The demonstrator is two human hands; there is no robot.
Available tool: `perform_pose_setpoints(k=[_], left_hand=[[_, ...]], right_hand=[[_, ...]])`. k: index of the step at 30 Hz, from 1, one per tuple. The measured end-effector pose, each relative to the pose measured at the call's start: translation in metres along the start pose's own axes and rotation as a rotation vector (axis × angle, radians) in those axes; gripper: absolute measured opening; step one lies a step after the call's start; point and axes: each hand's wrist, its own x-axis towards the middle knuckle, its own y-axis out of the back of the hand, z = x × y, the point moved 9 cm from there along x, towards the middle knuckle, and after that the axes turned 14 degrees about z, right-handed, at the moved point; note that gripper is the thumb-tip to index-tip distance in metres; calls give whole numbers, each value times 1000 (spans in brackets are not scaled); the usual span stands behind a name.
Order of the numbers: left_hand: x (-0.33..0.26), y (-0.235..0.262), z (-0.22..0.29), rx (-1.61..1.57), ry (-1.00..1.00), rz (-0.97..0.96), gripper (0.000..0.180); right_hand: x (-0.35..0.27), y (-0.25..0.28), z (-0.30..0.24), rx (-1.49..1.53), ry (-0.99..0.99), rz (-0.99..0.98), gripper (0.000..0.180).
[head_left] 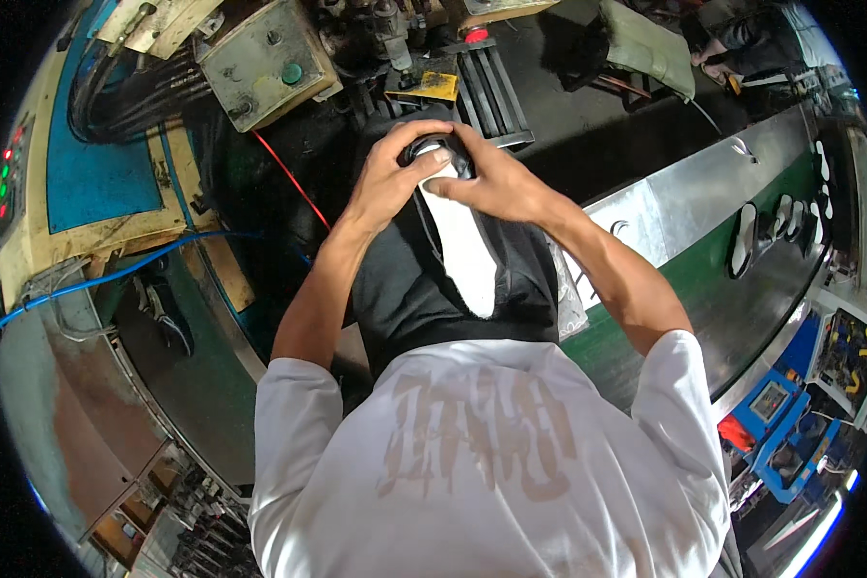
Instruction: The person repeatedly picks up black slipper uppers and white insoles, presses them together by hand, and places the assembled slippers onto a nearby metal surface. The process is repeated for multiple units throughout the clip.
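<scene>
A black shoe upper with a long white sole face (pixel 464 252) rests bottom-up over my dark-trousered lap, its far end away from me. My left hand (pixel 395 171) wraps the far end from the left, thumb pressed on the white face. From the right, my right hand (pixel 486 178) curls round the same end, its thumb also on the white face close to the left thumb. Black material (pixel 432 144) bunches between the fingers at that end. Whether a last is inside cannot be made out.
To my right runs a green conveyor belt (pixel 636 332) with a metal edge (pixel 694 173), carrying several black-and-white shoe pieces (pixel 745 239). A grey control box (pixel 270 67) with a green button stands ahead on the left. A blue hose (pixel 116 275) crosses the left side. Another person's arm (pixel 732 43) shows far right.
</scene>
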Motion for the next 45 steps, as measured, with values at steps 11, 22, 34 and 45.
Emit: perform_pose_setpoints(k=[11,22,34,45], left_hand=[[-42,-37,-67,-755,469,60,60],[-28,-39,-75,-696,406,115,37],[-131,-37,-74,63,491,29,90],[-112,-56,-51,-263,714,55,64]], right_hand=[[-17,9,50,371,-267,2,80],[-28,7,54,690,-599,-51,87],[-142,12,82,138,-616,182,91],[-138,-7,-20,-796,97,114,96]])
